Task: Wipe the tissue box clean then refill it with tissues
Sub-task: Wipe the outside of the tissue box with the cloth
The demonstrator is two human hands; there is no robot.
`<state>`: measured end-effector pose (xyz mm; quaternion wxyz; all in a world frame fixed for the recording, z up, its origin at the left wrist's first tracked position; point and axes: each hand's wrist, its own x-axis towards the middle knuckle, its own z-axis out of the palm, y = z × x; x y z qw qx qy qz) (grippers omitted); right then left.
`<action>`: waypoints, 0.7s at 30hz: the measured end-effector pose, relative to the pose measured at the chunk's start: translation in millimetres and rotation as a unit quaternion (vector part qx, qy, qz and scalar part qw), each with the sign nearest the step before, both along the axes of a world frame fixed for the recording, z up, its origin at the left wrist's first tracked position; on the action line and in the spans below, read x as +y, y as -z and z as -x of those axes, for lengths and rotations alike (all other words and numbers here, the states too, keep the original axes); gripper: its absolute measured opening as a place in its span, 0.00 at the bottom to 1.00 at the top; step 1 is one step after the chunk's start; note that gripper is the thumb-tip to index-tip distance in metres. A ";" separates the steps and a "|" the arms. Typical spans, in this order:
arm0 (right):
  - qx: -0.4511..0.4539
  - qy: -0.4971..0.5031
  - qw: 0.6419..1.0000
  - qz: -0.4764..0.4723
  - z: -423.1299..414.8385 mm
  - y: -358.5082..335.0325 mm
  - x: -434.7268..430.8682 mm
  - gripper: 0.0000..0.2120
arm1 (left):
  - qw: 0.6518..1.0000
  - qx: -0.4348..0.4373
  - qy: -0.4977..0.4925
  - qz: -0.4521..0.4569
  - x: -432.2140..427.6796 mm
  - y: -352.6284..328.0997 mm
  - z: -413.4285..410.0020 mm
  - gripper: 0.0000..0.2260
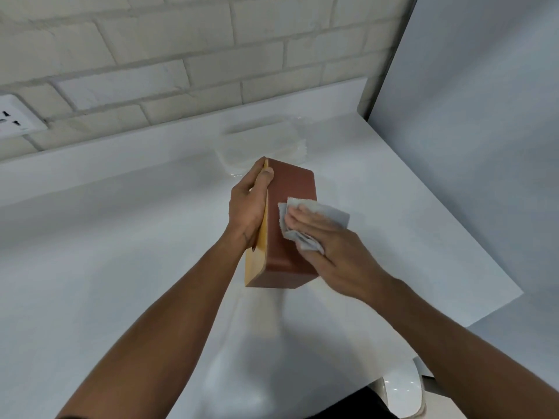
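Reddish-brown rectangular tissue box with a pale wooden side panel, under a folded light-grey cloth.
The box is held off the counter, long axis pointing away, wooden panel gripped by the left hand; the cloth lies against its brown face beneath the right hand.

Left hand clasped; right hand flat
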<state>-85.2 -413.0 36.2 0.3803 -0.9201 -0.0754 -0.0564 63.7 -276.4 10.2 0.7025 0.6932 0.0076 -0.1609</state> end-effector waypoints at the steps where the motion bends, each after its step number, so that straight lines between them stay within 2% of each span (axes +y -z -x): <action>1: 0.000 -0.017 1.000 0.024 2.3 0.7 9.3 0.24 | 1.000 0.004 -0.005 0.000 0.6 1.2 -1.3 0.26; 5: -0.032 -0.121 0.990 0.069 26.9 6.2 9.4 0.25 | 1.000 0.005 -0.004 0.005 2.2 2.9 -2.4 0.25; 10: -0.029 -0.007 0.999 0.027 22.0 9.6 -15.9 0.24 | 1.000 -0.002 0.004 0.000 -2.9 4.5 -1.9 0.24; 14: -0.028 -0.010 0.998 0.047 20.7 15.3 6.3 0.24 | 0.998 0.003 0.065 -0.021 4.2 8.0 -0.6 0.33; 16: -0.030 0.001 0.999 0.035 21.9 16.0 -1.4 0.24 | 0.992 -0.012 0.115 -0.056 8.8 6.8 8.7 0.36; 18: -0.032 0.010 0.999 0.019 23.8 17.4 -9.2 0.24 | 0.979 -0.035 0.153 -0.129 10.2 3.4 23.3 0.37; 21: -0.012 0.023 0.999 -0.026 24.4 18.8 -14.0 0.23 | 0.963 -0.025 0.166 -0.213 9.2 -6.6 42.6 0.37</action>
